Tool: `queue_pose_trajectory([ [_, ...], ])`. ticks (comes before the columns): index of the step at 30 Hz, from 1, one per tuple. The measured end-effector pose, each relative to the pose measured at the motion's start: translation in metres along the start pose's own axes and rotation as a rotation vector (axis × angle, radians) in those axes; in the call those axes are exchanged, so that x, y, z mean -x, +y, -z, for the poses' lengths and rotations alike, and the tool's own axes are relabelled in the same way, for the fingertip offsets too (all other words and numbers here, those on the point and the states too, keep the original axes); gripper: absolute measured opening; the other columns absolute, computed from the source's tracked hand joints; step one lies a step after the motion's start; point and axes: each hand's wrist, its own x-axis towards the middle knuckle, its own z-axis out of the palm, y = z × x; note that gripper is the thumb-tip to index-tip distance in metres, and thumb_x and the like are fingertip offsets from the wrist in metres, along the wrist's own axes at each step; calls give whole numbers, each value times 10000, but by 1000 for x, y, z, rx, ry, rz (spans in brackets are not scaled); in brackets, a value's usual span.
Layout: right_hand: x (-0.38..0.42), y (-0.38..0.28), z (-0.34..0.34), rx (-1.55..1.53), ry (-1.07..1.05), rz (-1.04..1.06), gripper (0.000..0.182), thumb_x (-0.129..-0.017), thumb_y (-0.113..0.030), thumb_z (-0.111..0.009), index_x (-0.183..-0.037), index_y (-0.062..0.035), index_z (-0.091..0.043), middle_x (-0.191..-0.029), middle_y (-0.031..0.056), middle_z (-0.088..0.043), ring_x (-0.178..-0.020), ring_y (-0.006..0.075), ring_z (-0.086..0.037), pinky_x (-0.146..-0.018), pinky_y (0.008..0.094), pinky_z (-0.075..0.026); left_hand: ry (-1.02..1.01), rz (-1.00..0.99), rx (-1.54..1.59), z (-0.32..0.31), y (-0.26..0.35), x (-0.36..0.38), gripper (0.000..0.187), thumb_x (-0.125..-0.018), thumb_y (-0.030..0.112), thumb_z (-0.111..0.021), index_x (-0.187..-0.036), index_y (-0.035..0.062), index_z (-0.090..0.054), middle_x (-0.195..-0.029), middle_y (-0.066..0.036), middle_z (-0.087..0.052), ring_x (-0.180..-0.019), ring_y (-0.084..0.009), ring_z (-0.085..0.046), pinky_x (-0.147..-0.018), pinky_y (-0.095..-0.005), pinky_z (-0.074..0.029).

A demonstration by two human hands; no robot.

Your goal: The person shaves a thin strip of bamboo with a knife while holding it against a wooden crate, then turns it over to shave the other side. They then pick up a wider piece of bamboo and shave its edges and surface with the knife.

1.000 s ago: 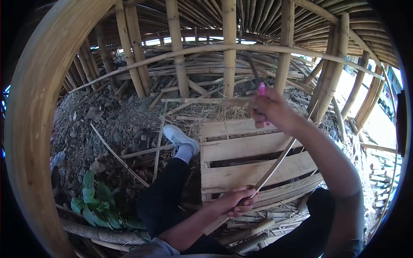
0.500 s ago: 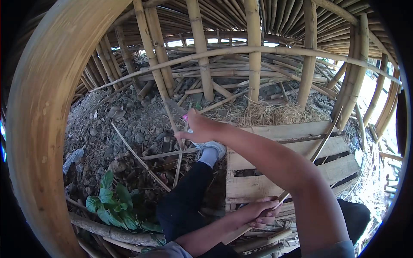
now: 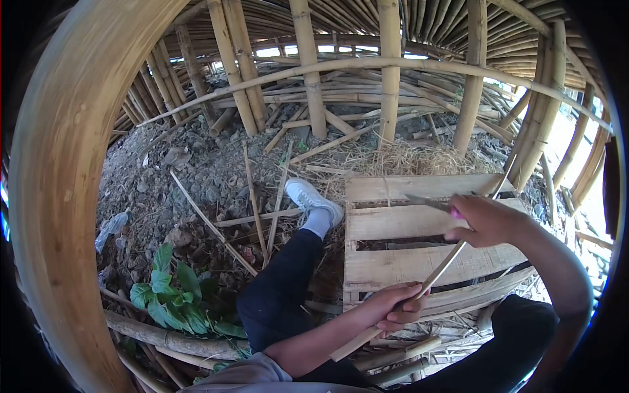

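Observation:
My left hand is wrapped around a long split bamboo strip, low in front of me. The strip slants from near my lap up to the right, past the wooden slatted crate. In my right hand is a knife with a pink handle, its blade pointing left above the crate's slats. The right hand's thumb sticks out close to the strip, and the strip's upper part runs behind that hand.
A thick bamboo post rises close at my left. Bamboo uprights and a cross rail stand ahead. Loose sticks lie on rubble, near a leafy plant and my white shoe.
My right hand has swung with the knife from the far left, over my shoe, back right to beside the bamboo strip. My left hand keeps its hold in nearly the same place.

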Motion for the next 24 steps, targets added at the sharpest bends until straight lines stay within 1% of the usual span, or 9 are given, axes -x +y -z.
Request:
queue_pose_trajectory([
  [3,42,12,-12,-36,-139,-68,502,-804,-391,-751,-1046,-26,-505,-858,168,-635,-776,340,-657,-655,437,-496,-53,26,80,-4,-4,-1,239,-1027,269,-437,-1083,37,-450,-719,14,-369,-436,-10,-292,-252,-138,-253],
  [8,65,28,-50,-20,-112,-208,131,-928,-149,-554,-1026,-61,-548,-804,166,-646,-791,365,-660,-676,467,-504,-107,116,223,-21,-21,-7,272,-1036,302,-402,-1092,42,-455,-733,3,-375,-449,-28,-318,-276,-138,-287],
  [11,67,36,-46,-12,-97,-156,111,-878,-35,-530,-977,1,-497,-861,197,-639,-827,394,-643,-698,487,-492,32,97,-23,-34,-28,-5,317,-1040,351,-370,-1108,53,-453,-743,-9,-394,-463,-59,-364,-305,-164,-336],
  [15,74,42,-48,-95,-61,-194,120,-895,-47,-531,-986,20,-489,-910,207,-615,-822,409,-632,-700,490,-488,106,191,-106,-42,-30,3,339,-1036,376,-370,-1127,56,-436,-693,-8,-372,-434,-65,-393,-292,-162,-317],
  [17,81,40,-52,-173,223,-55,138,-920,-74,-536,-1003,26,-490,-946,209,-578,-812,420,-621,-704,485,-490,164,181,22,-35,-31,5,353,-1035,396,-362,-1115,58,-429,-650,8,-363,-416,-39,-381,-292,-154,-301],
  [19,81,36,-47,-202,287,-59,152,-940,-107,-536,-1020,15,-495,-956,206,-546,-788,425,-613,-680,482,-484,190,203,21,-38,-24,4,355,-1035,403,-358,-1106,60,-416,-611,28,-352,-378,-13,-347,-281,-148,-281],
  [21,84,29,-39,-222,289,-38,166,-948,-129,-529,-1021,16,-497,-928,212,-574,-780,415,-613,-664,479,-472,75,195,156,-26,-21,4,377,-1036,422,-334,-1147,69,-407,-604,32,-342,-366,-24,-343,-279,-151,-285],
  [22,84,26,-42,-272,317,1,161,-964,-156,-511,-984,3,-528,-787,204,-601,-713,402,-614,-628,487,-457,109,189,137,-28,-20,3,373,-1034,432,-335,-1120,77,-408,-573,45,-325,-334,-11,-314,-259,-148,-264],
  [24,87,5,-37,-290,209,-90,166,-968,-164,-508,-963,-2,-545,-703,192,-591,-667,396,-611,-609,488,-456,75,193,167,-24,-19,4,370,-1034,436,-329,-1099,81,-410,-574,44,-330,-334,-10,-318,-258,-150,-263],
])
